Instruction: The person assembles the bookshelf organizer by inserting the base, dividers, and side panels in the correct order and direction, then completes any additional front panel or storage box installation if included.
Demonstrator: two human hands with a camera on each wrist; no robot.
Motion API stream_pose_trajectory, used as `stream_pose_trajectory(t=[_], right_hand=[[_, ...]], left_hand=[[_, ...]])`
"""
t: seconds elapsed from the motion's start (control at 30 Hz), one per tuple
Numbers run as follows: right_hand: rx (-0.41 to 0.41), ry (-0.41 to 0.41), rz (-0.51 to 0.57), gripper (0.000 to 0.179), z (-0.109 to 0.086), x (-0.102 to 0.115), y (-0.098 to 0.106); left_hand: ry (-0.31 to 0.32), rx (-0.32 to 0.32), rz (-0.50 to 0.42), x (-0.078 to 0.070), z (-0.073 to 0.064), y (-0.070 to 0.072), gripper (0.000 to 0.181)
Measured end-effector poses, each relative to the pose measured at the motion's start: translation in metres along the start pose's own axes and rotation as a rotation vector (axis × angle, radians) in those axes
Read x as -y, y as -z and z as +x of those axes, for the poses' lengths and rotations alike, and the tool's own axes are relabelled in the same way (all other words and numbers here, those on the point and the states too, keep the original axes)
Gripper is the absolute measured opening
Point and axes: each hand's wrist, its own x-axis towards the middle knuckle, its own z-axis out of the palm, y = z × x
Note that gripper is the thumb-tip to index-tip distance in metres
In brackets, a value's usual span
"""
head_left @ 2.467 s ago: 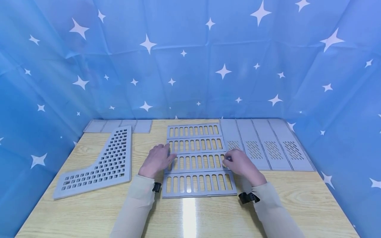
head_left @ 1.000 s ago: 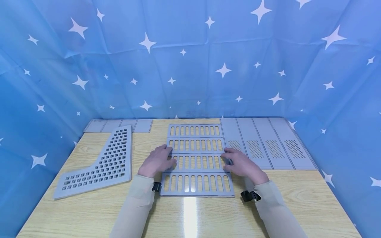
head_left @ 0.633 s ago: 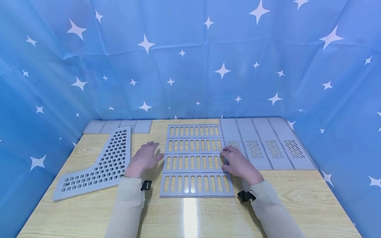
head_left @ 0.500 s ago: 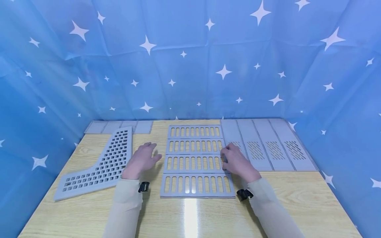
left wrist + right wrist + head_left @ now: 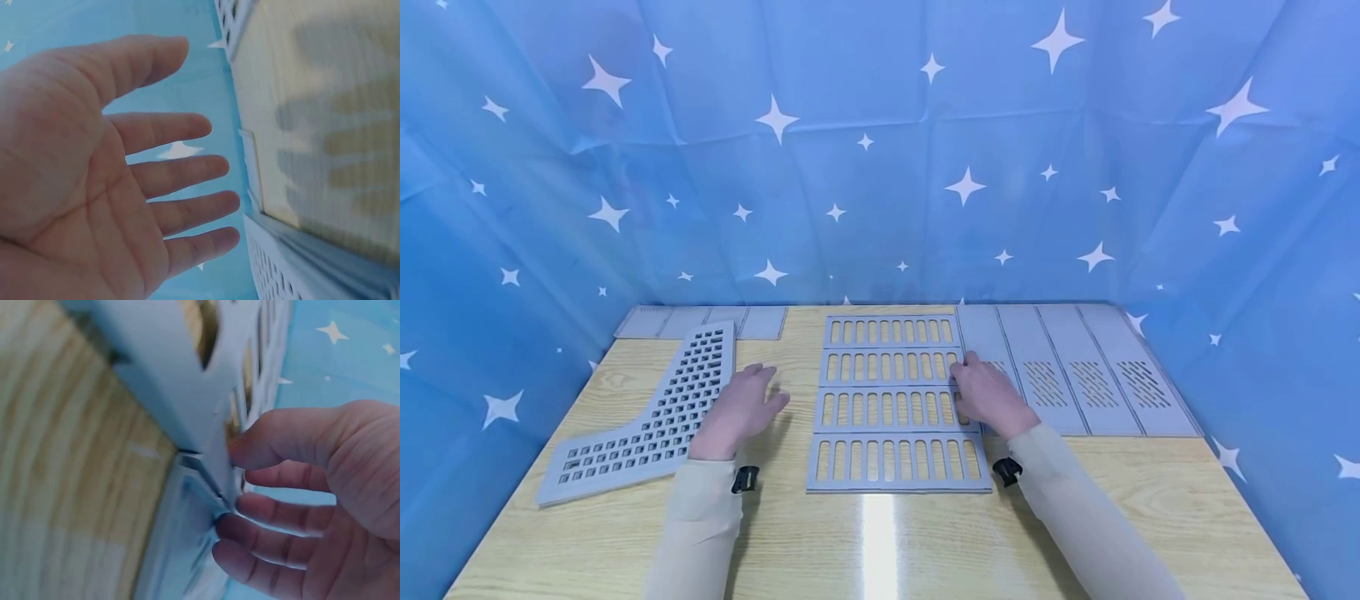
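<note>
Grey slotted panels point(image 5: 898, 461) lie edge to edge in a stack of rows at the middle of the table. My right hand point(image 5: 991, 393) is at their right end, by the middle rows. In the right wrist view its thumb point(image 5: 256, 440) touches a slotted panel point(image 5: 156, 369), with the curled fingers close to the panel's edge. My left hand point(image 5: 737, 412) hovers left of the rows, partly over an L-shaped grey panel point(image 5: 700, 433) with square holes. Its fingers are apart, and the bare palm faces the left wrist camera point(image 5: 125, 212).
Long grey panels point(image 5: 1060, 333) with diagonal slots lie side by side at the back right. A low row of smaller grey panels point(image 5: 760, 323) lies at the back left. A blue star-printed curtain point(image 5: 880, 208) surrounds the wooden table point(image 5: 820, 542).
My left hand has come away from the rows' left edge and moved left. My right hand has shifted slightly inward and away from me. The front slotted panel sits slightly farther back.
</note>
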Motion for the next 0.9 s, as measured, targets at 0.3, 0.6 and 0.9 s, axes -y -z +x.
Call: stream_pose_trajectory(t=[0.3, 0.6, 0.9], right_hand=[[-0.015, -0.005, 0.075, 0.013, 0.011, -0.011, -0.008], [0.058, -0.014, 0.204, 0.017, 0.005, -0.022, 0.006], [0.063, 0.02, 0.249, 0.014, -0.012, -0.036, 0.015]], left_hand=[[0.066, -0.053, 0.101, 0.031, -0.006, 0.004, 0.062], [0.132, -0.022, 0.143, 0.056, -0.005, 0.018, 0.064], [0.211, 0.05, 0.184, 0.087, 0.002, 0.036, 0.076]])
